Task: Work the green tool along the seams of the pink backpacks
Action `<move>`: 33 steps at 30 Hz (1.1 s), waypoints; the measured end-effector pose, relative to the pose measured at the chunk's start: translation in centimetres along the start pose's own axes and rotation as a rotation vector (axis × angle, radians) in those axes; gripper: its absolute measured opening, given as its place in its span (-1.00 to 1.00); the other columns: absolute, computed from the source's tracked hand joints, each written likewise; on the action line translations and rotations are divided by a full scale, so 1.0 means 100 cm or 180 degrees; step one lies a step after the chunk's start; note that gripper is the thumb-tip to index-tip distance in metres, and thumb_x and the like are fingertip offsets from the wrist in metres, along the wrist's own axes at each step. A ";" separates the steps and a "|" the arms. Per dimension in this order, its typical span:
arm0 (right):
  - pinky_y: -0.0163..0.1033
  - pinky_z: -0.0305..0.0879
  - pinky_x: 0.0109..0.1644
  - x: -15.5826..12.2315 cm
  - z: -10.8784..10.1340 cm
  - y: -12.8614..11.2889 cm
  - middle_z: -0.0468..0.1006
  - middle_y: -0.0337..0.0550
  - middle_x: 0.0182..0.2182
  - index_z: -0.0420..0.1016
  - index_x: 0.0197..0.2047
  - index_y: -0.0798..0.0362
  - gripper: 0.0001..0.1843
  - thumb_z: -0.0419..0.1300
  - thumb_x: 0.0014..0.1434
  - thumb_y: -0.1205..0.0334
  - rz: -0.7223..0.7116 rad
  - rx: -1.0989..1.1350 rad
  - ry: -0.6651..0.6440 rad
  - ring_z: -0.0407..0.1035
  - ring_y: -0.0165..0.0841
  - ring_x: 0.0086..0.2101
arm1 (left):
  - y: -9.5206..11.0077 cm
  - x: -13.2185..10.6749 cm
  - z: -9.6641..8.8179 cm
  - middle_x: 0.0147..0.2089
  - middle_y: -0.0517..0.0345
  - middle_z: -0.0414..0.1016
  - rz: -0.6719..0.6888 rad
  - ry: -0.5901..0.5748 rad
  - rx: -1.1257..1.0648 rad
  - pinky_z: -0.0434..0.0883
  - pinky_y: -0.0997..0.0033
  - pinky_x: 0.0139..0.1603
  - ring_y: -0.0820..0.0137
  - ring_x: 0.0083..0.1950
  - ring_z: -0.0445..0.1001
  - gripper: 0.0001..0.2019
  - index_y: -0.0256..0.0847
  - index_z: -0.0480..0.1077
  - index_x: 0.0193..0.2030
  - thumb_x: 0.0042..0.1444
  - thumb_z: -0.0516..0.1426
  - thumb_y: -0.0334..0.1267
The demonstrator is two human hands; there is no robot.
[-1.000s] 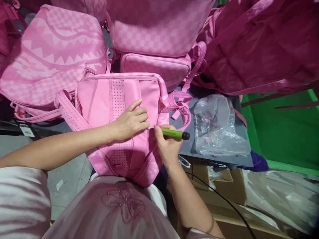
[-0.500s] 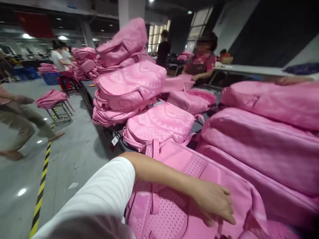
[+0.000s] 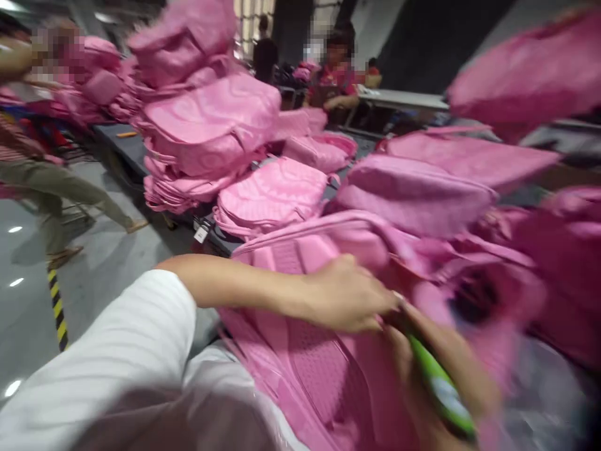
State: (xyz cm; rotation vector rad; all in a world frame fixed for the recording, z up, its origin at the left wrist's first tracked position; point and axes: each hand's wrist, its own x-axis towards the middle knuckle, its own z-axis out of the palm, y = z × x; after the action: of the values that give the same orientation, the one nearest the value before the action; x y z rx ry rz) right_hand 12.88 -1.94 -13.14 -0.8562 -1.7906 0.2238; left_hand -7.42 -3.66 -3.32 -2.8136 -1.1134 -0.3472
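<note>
A pink backpack (image 3: 310, 351) lies back-side up in front of me, its perforated padding facing me. My left hand (image 3: 350, 294) rests on it, palm down, fingers stretched toward the right and blurred by motion. My right hand (image 3: 441, 369) comes in at the lower right, closed around a green pen (image 3: 439, 388), right beside the left fingertips. Both hands are smeared by movement.
Stacks of pink backpacks (image 3: 211, 125) fill the dark tables ahead and to the right. A person (image 3: 44, 175) strides across the grey floor at left, by yellow-black tape (image 3: 57, 308). Other people (image 3: 335, 75) sit at a far table.
My view swung up from the bag to the room, then shifted slightly. My right hand with the green pen is back in view beside my left hand. The walking person moved on.
</note>
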 end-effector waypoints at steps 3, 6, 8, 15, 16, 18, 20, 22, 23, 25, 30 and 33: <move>-0.09 0.49 -0.25 -0.011 0.015 0.002 0.70 -0.09 -0.26 0.62 -0.01 -0.08 -0.73 0.23 0.25 0.13 -0.0672 -0.0361 -0.0172 0.57 -0.18 -0.35 | -0.024 -0.012 0.038 -0.17 0.05 0.64 0.0042 -0.0133 0.0021 0.37 0.23 -0.18 0.28 -0.16 0.56 -0.78 -0.23 0.50 -0.12 0.30 0.16 -0.11; -0.18 0.46 -0.30 -0.015 0.025 0.012 0.69 -0.09 -0.28 0.58 0.04 0.01 -0.72 0.19 0.28 0.25 -0.0804 -0.0642 -0.0275 0.54 -0.26 -0.37 | -0.053 -0.016 0.055 -0.22 0.09 0.61 0.0373 -0.0004 0.0294 0.34 0.18 -0.02 0.30 -0.18 0.50 -0.80 -0.21 0.49 -0.23 0.35 0.09 -0.20; -0.19 0.47 -0.26 -0.016 0.026 0.019 0.69 -0.10 -0.29 0.57 0.05 0.03 -0.71 0.21 0.26 0.29 -0.0792 -0.0730 -0.0303 0.54 -0.28 -0.36 | -0.070 -0.022 0.050 -0.27 0.12 0.58 0.0518 0.0122 0.0407 0.30 0.11 0.06 0.30 -0.19 0.44 -0.79 -0.20 0.47 -0.27 0.34 0.09 -0.20; -0.18 0.50 -0.20 -0.014 0.020 0.039 0.69 -0.10 -0.22 0.53 0.08 0.02 -0.67 0.22 0.24 0.32 -0.0789 -0.0643 -0.0240 0.56 -0.26 -0.31 | -0.100 -0.041 0.037 -0.12 0.15 0.54 0.0524 0.0694 0.0928 0.10 -0.03 0.31 0.20 0.10 0.36 -0.76 -0.11 0.46 -0.26 0.32 0.12 -0.03; -0.18 0.49 -0.20 -0.013 0.022 0.039 0.69 -0.10 -0.23 0.53 0.08 0.02 -0.66 0.23 0.23 0.33 -0.0808 -0.0652 -0.0212 0.55 -0.26 -0.31 | -0.100 -0.038 0.037 -0.02 0.09 0.52 0.0432 0.0800 0.0906 0.09 -0.06 0.32 0.16 0.16 0.33 -0.74 -0.10 0.48 -0.21 0.32 0.11 0.02; -0.16 0.49 -0.17 -0.010 0.027 0.035 0.68 -0.09 -0.23 0.52 0.11 0.01 -0.63 0.24 0.22 0.34 -0.0810 -0.0642 -0.0132 0.55 -0.25 -0.30 | -0.096 -0.025 0.034 0.19 -0.03 0.43 0.0195 0.0863 0.0709 0.12 -0.07 0.32 0.09 0.26 0.26 -0.69 -0.11 0.47 0.02 0.30 0.13 0.02; -0.13 0.48 -0.12 -0.009 0.036 0.024 0.68 -0.08 -0.19 0.49 0.15 0.00 -0.58 0.24 0.22 0.35 -0.0756 -0.0589 -0.0075 0.55 -0.22 -0.24 | -0.090 -0.003 0.030 0.34 -0.12 0.31 0.0073 0.0565 0.0418 0.17 -0.01 0.30 0.08 0.32 0.22 -0.49 -0.14 0.31 0.29 0.25 0.20 -0.07; -0.12 0.46 -0.10 -0.014 0.045 0.009 0.68 -0.08 -0.17 0.44 0.21 -0.03 -0.54 0.22 0.24 0.35 -0.0650 -0.0497 0.0011 0.56 -0.23 -0.22 | -0.086 0.024 0.029 0.37 -0.16 0.29 -0.0025 0.0016 0.0175 0.22 0.04 0.26 0.06 0.33 0.23 -0.34 -0.18 0.17 0.41 0.21 0.22 -0.11; -0.11 0.45 -0.11 -0.019 0.049 0.002 0.67 -0.09 -0.17 0.42 0.22 -0.04 -0.53 0.20 0.24 0.36 -0.0583 -0.0436 0.0046 0.56 -0.23 -0.23 | -0.085 0.037 0.031 0.34 -0.16 0.33 -0.0105 -0.0226 0.0133 0.25 0.05 0.23 0.05 0.31 0.27 -0.33 -0.19 0.16 0.42 0.21 0.22 -0.11; -0.09 0.42 -0.14 -0.029 0.055 -0.010 0.66 -0.09 -0.21 0.41 0.21 -0.06 -0.52 0.19 0.23 0.38 -0.0488 -0.0355 0.0110 0.54 -0.23 -0.26 | -0.086 0.059 0.040 0.31 -0.17 0.37 -0.0274 -0.0464 0.0249 0.26 0.02 0.20 0.00 0.27 0.32 -0.31 -0.22 0.16 0.43 0.19 0.22 -0.13; -0.05 0.43 -0.12 -0.042 0.045 -0.008 0.63 -0.06 -0.24 0.45 0.14 -0.04 -0.61 0.19 0.25 0.35 -0.0393 -0.0364 -0.0231 0.52 -0.19 -0.24 | -0.094 0.075 0.071 0.45 -0.28 0.19 0.0163 -0.0286 0.0624 0.05 -0.15 0.41 -0.03 0.43 0.17 -0.25 -0.36 0.02 0.48 0.21 0.18 -0.23; -0.04 0.46 -0.06 -0.039 0.034 0.001 0.64 -0.02 -0.14 0.47 0.13 -0.02 -0.67 0.19 0.30 0.20 -0.0014 -0.0029 -0.0486 0.55 -0.16 -0.15 | -0.091 0.065 0.073 0.48 -0.24 0.15 0.0522 -0.0224 0.0633 -0.05 -0.14 0.49 0.05 0.47 0.15 -0.17 -0.36 -0.10 0.51 0.21 0.18 -0.16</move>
State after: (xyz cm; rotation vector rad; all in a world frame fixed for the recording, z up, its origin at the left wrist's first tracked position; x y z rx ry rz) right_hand 10.49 -3.52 -17.48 -0.8609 -1.9364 0.2851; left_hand -7.82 8.51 -8.78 -2.7331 -0.8675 -0.1171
